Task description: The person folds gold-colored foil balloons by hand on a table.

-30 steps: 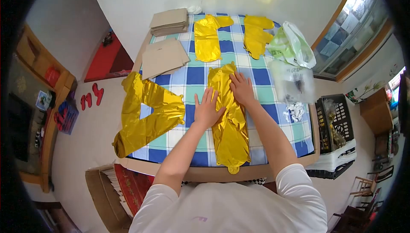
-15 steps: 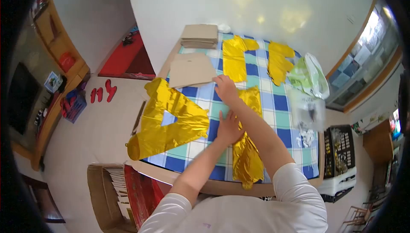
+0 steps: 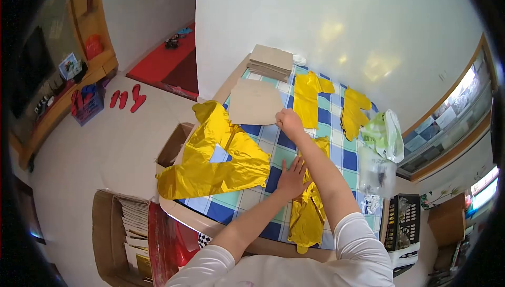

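My right hand (image 3: 290, 123) pinches the near right corner of a tan cardboard sheet (image 3: 255, 100), which lies at the far left of the table. My left hand (image 3: 292, 183) rests flat with fingers spread, partly on a long gold foil balloon (image 3: 305, 224) that lies deflated and creased in front of me. Part of that balloon is hidden under my right forearm. To the left lies a gold foil balloon shaped like the letter A (image 3: 210, 168), also flat. Further back are two more flat gold foil balloons, one (image 3: 305, 100) nearer the cardboard and another (image 3: 353, 111) to its right.
A stack of cardboard sheets (image 3: 270, 62) stands at the table's back left. A green and white plastic bag (image 3: 381, 134) and a clear plastic bag (image 3: 377, 171) sit on the right side. An open carton of sheets (image 3: 108, 234) and a black crate (image 3: 405, 221) flank the table.
My view has swung, so the table sits lower in it. My right hand has closed on the cardboard sheet's corner, and the sheet appears turned slightly. My left hand stays by the long balloon.
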A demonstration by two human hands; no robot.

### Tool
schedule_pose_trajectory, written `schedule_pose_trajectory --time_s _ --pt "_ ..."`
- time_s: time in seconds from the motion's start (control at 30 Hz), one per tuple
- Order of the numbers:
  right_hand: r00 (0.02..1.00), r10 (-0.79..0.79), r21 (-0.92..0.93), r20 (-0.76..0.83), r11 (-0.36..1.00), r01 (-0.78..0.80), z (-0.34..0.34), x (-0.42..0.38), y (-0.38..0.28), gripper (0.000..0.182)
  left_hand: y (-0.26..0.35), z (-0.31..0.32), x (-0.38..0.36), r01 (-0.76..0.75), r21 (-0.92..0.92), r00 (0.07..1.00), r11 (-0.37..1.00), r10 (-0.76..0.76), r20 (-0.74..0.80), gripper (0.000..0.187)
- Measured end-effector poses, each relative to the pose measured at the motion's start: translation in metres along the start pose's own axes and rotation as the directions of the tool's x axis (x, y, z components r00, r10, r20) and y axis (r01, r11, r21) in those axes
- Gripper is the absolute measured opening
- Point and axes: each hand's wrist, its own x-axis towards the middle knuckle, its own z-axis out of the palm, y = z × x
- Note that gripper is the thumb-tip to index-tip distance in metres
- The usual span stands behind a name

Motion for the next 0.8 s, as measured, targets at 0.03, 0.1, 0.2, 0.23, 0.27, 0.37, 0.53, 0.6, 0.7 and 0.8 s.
schedule_pose_trajectory --time_s 0.03,0.1,0.2,0.23,0.27,0.37,0.53,0.6,0.7,0.8 --pt "0.999 0.015 0.044 0.029 0.999 -0.016 -0.004 0.0 0.0 0.005 0.0 -0.001 0.0 0.005 0.006 1.0 1.0 -0.005 -0.008 0.075" --pt "0.998 0.019 0.082 0.052 0.996 -0.023 -0.008 -0.001 0.002 0.007 -0.001 0.001 0.0 0.009 0.017 1.0 1.0 -0.009 -0.016 0.075" --pt "0.997 0.074 0.095 -0.038 0.993 -0.07 -0.02 -0.003 -0.004 0.009 0.0 0.002 0.001 0.009 0.004 1.0 1.0 -0.009 -0.008 0.072" --pt "0.991 0.099 0.093 -0.089 0.992 -0.09 -0.027 -0.003 -0.009 0.01 0.0 0.0 0.001 0.009 -0.005 1.0 1.0 -0.009 -0.003 0.071" --pt "0.985 0.114 0.099 -0.131 0.99 -0.101 -0.035 -0.003 -0.012 0.009 0.0 -0.002 0.002 0.012 0.011 1.0 1.0 -0.012 0.005 0.072" --pt "0.946 0.157 0.131 -0.284 0.984 -0.124 -0.057 -0.015 -0.017 0.005 0.0 -0.001 0.002 0.013 0.037 1.0 0.999 -0.014 0.021 0.072" --pt "0.824 0.378 0.369 -0.422 0.902 -0.225 -0.116 -0.072 -0.031 0.009 0.002 -0.011 -0.002 0.03 -0.081 0.999 0.996 -0.031 -0.013 0.069" --pt "0.79 0.427 0.358 -0.44 0.89 -0.281 -0.147 -0.11 -0.043 0.01 0.002 -0.008 -0.003 0.025 -0.17 0.993 0.985 -0.044 -0.109 0.065" --pt "0.766 0.392 0.233 -0.509 0.92 -0.316 -0.174 -0.177 -0.063 0.009 -0.029 0.034 0.008 -0.2 -0.783 0.891 0.589 -0.224 -0.396 0.057" --pt "0.802 0.34 0.079 -0.492 0.934 -0.347 -0.17 -0.256 -0.081 0.008 -0.044 -0.005 -0.027 -0.102 -0.961 0.916 -0.256 -0.402 0.01 0.054"
